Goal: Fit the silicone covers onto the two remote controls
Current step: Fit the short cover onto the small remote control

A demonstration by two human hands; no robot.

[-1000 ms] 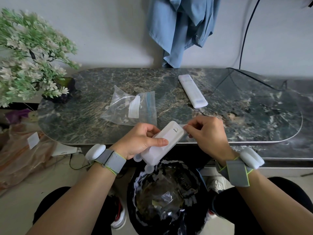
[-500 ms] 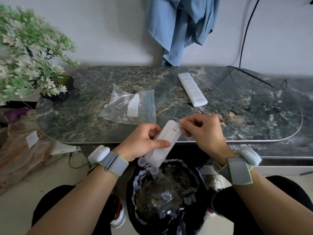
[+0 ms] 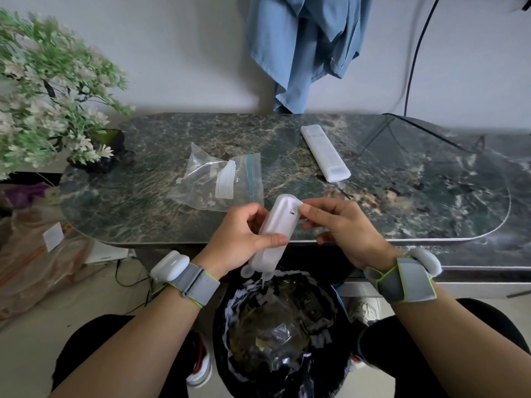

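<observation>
Above the near edge of the dark marbled bench point(image 3: 402, 196), the left hand point(image 3: 238, 237) has its grip wrapped round a white remote control in a translucent silicone cover point(image 3: 275, 225), with its fingers mostly hidden behind. The right hand point(image 3: 342, 228) pinches the cover's upper end. A second slim white remote point(image 3: 324, 153) lies farther back on the bench; whether it is covered is hard to tell
</observation>
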